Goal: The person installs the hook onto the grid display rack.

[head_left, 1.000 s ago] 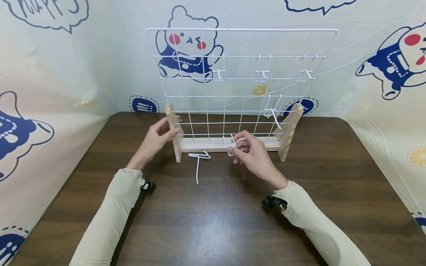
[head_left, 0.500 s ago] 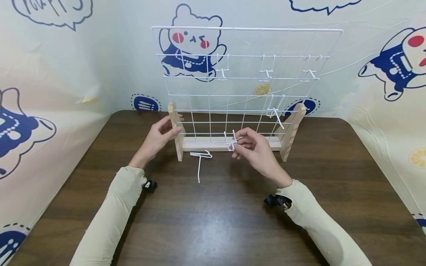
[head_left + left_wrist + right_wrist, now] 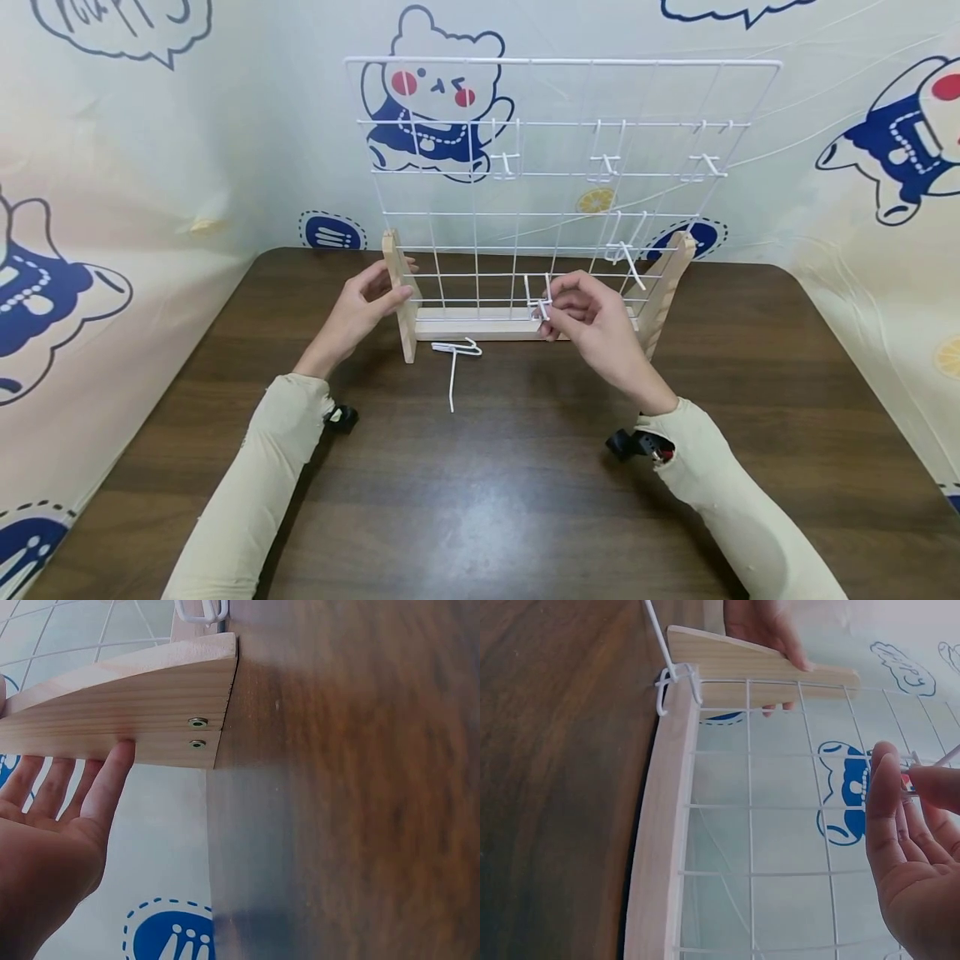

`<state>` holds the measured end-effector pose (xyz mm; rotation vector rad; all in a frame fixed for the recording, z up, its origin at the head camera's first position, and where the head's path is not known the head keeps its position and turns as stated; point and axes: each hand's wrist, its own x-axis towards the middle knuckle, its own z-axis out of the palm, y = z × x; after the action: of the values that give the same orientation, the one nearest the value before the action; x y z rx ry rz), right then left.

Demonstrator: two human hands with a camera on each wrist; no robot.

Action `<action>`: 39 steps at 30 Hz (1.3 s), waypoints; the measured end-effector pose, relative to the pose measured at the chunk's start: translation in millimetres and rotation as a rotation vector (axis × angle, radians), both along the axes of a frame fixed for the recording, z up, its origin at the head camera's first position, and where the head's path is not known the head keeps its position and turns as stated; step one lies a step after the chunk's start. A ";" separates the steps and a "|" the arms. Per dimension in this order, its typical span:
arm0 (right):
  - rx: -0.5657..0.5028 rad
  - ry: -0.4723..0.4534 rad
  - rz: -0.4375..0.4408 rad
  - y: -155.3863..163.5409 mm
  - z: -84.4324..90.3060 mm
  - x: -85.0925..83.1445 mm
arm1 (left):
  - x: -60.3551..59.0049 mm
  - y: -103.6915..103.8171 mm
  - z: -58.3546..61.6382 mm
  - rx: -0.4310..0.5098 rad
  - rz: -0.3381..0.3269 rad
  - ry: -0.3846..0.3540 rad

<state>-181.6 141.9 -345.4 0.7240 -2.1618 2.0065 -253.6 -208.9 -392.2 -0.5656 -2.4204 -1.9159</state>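
Note:
My left hand [image 3: 351, 310] grips the left wooden side support [image 3: 406, 332] of a white wire grid rack [image 3: 562, 61]. In the left wrist view, its fingers reach behind the board [image 3: 150, 697], and one fingertip rests on the outer face. My right hand [image 3: 596, 325] pinches a white wire hook [image 3: 542, 309] in front of the lower grid; the fingertips partly hide it. In the right wrist view the right hand [image 3: 919, 874] shows thumb and forefinger together on the hook. Another white hook [image 3: 456, 348] lies by the rack's wooden base bar [image 3: 472, 327].
Three hooks hang along an upper wire, among them the left one [image 3: 506, 165] and the right one [image 3: 706, 163]. A lower hook [image 3: 627, 256] sticks out near the right wooden support [image 3: 666, 279]. The brown table [image 3: 480, 483] meets a printed backdrop [image 3: 277, 125] behind.
My right hand has moved right and slightly up with the hook, which now stands more upright before the grid. The left hand keeps its hold on the support. The view has shifted slightly.

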 end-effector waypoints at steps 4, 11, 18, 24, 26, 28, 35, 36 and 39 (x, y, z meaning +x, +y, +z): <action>-0.028 0.025 -0.010 -0.4 3.0 -2.8 | -0.8 -0.4 0.5 0.007 -0.006 -0.007; -0.027 0.058 -0.012 -2.6 10.1 -8.0 | 10.8 4.4 17.5 -0.002 -0.008 -0.024; -0.044 0.071 -0.029 -4.2 13.9 -12.8 | 15.3 6.5 22.1 0.008 -0.012 -0.023; -0.079 0.076 -0.052 -4.5 17.1 -18.0 | 0.4 -0.5 3.1 0.025 -0.010 -0.007; -0.086 0.073 -0.063 -4.9 19.0 -19.1 | -1.0 -1.4 0.9 0.021 -0.008 -0.002; -0.094 0.065 -0.073 -5.5 21.0 -20.2 | -1.5 -1.9 -0.2 0.015 -0.005 0.002; -0.124 0.049 -0.088 -9.6 26.0 -25.6 | -0.5 -0.4 1.1 0.013 -0.014 -0.001; -0.125 0.051 -0.093 -10.1 26.6 -26.5 | 0.5 0.4 2.5 0.014 -0.016 -0.002; -0.144 0.053 -0.103 -11.9 28.3 -29.5 | 6.6 4.6 11.1 0.008 -0.018 -0.009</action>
<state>-211.1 130.1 -317.1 0.6258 -1.9590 2.0409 -247.0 -204.2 -381.0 -0.5821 -2.4197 -1.9386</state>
